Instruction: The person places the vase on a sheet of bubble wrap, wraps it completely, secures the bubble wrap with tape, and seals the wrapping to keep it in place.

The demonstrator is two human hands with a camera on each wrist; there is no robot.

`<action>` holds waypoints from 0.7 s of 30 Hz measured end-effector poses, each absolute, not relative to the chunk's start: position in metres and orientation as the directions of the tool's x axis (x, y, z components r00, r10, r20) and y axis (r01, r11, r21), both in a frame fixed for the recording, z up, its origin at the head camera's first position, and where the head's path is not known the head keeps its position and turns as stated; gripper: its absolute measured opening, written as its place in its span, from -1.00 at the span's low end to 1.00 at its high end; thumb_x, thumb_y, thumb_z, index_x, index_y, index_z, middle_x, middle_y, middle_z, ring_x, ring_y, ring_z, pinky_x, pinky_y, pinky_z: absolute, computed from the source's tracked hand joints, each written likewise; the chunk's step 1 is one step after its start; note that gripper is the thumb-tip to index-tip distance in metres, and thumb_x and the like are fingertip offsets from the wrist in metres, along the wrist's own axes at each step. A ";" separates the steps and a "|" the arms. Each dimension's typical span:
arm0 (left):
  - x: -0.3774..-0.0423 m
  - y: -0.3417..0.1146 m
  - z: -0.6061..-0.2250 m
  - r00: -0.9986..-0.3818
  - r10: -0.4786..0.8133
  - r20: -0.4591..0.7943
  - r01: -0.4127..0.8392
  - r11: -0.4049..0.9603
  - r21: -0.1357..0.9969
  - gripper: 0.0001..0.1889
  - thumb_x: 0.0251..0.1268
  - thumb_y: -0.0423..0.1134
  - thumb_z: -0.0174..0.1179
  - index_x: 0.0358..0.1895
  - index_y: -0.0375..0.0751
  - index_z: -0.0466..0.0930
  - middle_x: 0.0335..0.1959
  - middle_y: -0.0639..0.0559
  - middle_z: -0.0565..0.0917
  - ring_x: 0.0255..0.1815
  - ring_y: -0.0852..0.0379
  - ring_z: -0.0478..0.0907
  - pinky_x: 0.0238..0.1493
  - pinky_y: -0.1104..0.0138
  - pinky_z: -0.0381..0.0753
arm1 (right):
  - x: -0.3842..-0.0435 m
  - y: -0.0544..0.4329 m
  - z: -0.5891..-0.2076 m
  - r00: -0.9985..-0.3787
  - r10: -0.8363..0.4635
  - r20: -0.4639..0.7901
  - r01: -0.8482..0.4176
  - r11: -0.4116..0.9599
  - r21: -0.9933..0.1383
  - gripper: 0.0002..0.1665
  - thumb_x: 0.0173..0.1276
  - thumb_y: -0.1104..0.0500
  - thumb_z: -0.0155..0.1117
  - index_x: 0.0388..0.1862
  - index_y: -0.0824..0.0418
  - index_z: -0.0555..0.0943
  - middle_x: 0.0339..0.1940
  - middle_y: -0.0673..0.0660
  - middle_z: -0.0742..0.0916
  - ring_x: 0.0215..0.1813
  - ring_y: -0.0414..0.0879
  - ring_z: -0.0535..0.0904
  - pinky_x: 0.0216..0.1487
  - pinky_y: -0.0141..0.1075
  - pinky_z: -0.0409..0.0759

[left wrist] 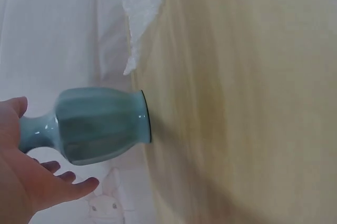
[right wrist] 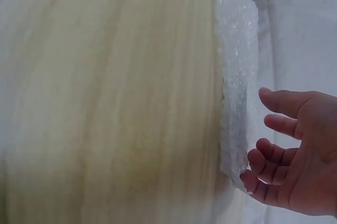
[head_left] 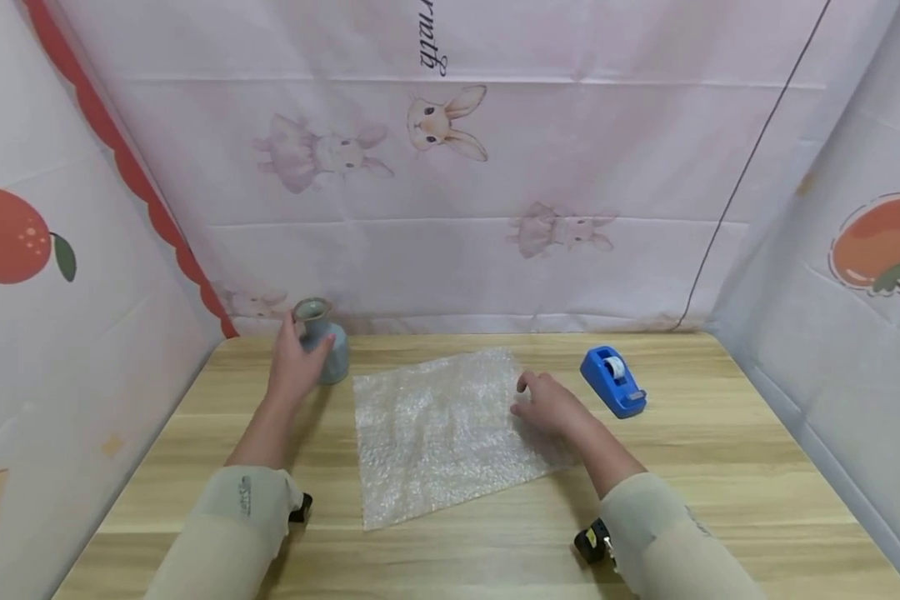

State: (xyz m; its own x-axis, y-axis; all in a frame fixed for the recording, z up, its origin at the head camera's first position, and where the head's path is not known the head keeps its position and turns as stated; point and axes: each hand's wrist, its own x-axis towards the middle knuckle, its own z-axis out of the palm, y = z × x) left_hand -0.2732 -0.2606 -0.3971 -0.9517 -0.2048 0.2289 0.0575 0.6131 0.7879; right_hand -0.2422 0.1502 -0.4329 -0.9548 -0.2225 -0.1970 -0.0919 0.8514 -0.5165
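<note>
A pale blue-green ceramic vase (head_left: 335, 357) with a narrow neck stands upright at the back left of the table. My left hand (head_left: 298, 360) is around its neck, the thumb on one side. In the left wrist view the fingers (left wrist: 68, 190) are spread and stand apart from the vase (left wrist: 97, 126). A sheet of clear bubble wrap (head_left: 435, 433) lies flat in the middle. Over its right side my right hand (head_left: 551, 404) hovers with loosely bent fingers and nothing held. Whether its little finger touches the wrap (right wrist: 237, 66) I cannot tell.
Right of the bubble wrap sits a blue tape dispenser (head_left: 615, 383) with a roll of tape. The wooden table (head_left: 720, 500) meets a pink printed cloth (head_left: 450, 275) at the back, and pale cloths hang at both sides.
</note>
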 end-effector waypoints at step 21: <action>-0.289 -0.259 -0.407 -0.962 -0.256 0.092 -0.057 0.522 0.851 -0.22 0.49 0.07 0.01 0.57 -0.24 -0.09 0.56 -0.29 0.07 0.55 -0.27 0.06 0.46 -0.14 0.09 | -0.256 0.166 -0.445 -0.946 -0.127 -0.297 0.069 0.820 -0.568 -0.75 0.43 0.09 0.23 -0.12 0.27 0.55 -0.27 0.15 0.62 -0.24 0.00 0.53 -0.24 -0.25 0.52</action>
State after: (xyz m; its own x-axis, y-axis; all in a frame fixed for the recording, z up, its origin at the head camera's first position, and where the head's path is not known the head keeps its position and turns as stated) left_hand -0.2889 -0.2592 -0.4069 -0.9624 -0.2558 0.0918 -0.0575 0.5219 0.8511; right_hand -0.2556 0.1657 -0.4452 -0.9463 -0.1266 -0.2973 0.0689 0.8199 -0.5684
